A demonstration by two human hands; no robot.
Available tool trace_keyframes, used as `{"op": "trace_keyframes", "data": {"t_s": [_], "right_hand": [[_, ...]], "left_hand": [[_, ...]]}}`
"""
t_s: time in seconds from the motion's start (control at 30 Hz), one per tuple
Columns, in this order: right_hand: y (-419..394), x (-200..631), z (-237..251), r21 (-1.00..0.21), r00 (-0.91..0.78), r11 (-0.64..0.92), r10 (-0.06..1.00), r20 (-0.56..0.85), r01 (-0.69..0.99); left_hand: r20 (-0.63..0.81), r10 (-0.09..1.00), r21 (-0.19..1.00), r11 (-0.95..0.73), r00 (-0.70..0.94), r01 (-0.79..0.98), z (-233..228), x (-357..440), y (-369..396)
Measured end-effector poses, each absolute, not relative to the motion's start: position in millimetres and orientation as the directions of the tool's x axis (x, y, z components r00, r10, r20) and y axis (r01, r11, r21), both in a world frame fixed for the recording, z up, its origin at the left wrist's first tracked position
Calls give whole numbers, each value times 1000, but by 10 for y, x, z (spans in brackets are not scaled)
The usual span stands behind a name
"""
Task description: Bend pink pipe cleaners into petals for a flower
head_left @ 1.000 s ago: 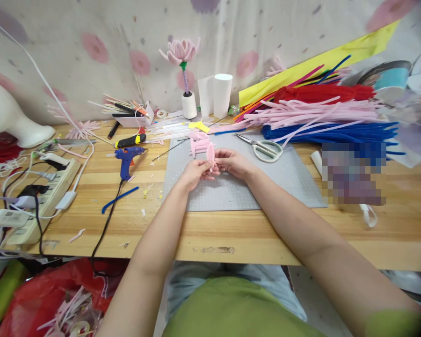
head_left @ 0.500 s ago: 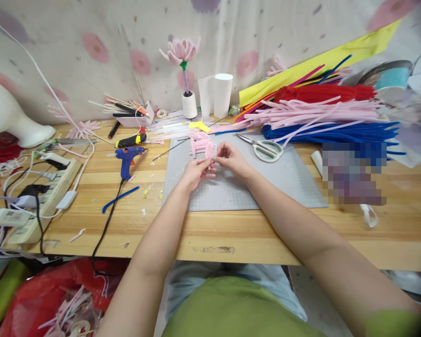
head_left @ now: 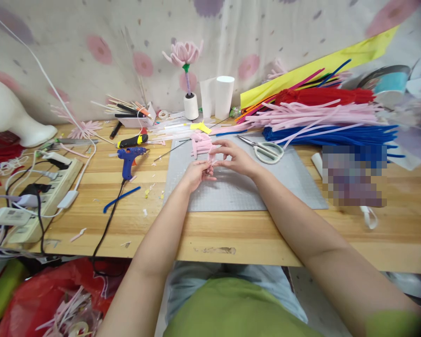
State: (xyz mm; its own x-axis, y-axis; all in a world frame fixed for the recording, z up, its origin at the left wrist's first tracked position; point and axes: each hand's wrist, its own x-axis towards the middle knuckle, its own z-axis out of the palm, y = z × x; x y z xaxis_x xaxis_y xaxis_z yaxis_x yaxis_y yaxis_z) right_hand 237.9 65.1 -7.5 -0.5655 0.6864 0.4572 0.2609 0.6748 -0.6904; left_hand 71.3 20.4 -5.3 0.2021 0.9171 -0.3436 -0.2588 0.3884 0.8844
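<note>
Right hand [head_left: 235, 158] shifted farther since before, fingers pinching pink petal [head_left: 210, 154], left hand [head_left: 197, 172] gripping it below, over grey mat [head_left: 266, 187], scissors [head_left: 263, 149] right

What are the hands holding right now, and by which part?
Both hands pinch one small pink pipe-cleaner piece over the grey mat: left hand at its lower end, right hand at its upper part. The exact grip is hidden.

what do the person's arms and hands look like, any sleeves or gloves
Both arms are bare from hand to near the shoulder, with no sleeves over the forearms. The left hand and right hand wear no gloves, and no rings, watch or bracelets show. A green top shows at the bottom edge.
</note>
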Motion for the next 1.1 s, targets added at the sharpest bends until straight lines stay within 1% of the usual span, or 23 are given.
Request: {"op": "trace_keyframes", "data": {"t_s": [0.1, 0.17, 0.3, 0.43, 0.53, 0.63, 0.7, 0.77, 0.97, 1.03, 1.1], "right_hand": [[659, 2378, -118, -653, -505, 683, 710, 490, 326], [653, 2365, -140, -650, -487, 676, 722, 491, 347], [635, 2330, -167, -670, -422, 638, 763, 489, 378], [622, 2283, -172, -728, -375, 584, 804, 461, 358], [621, 2241, -183, -835, -317, 485, 860, 401, 259], [613, 2204, -199, -954, -307, 296, 914, 267, 51], [602, 2183, -205, -985, -334, 160, 926, 175, -72], [595, 2165, -204, -987, -330, 87, 935, 127, -132], [633, 2152, -181, -983, -269, 107, 952, 145, -151], [645, 2150, -180, -983, -262, 129, 952, 159, -127], [650, 2138, -186, -982, -256, 160, 950, 180, -97]], "left_hand": [[-347, 912, 877, 398, 217, -271, -49, 703, 204], [-349, 905, 868, 410, 243, -280, -40, 692, 200], [-351, 888, 859, 432, 297, -274, -43, 691, 188], [-331, 910, 881, 392, 249, -264, -103, 731, 193], [-301, 934, 901, 344, 192, -263, -138, 765, 202], [-280, 950, 912, 308, 136, -273, -140, 788, 202], [-275, 953, 915, 301, 130, -269, -135, 795, 199], [-269, 953, 919, 298, 142, -259, -132, 798, 195], [-222, 964, 941, 250, 143, -226, -118, 835, 173], [-215, 970, 956, 233, 116, -179, -132, 867, 173], [-192, 979, 976, 199, 74, -92, -168, 900, 183]]}}
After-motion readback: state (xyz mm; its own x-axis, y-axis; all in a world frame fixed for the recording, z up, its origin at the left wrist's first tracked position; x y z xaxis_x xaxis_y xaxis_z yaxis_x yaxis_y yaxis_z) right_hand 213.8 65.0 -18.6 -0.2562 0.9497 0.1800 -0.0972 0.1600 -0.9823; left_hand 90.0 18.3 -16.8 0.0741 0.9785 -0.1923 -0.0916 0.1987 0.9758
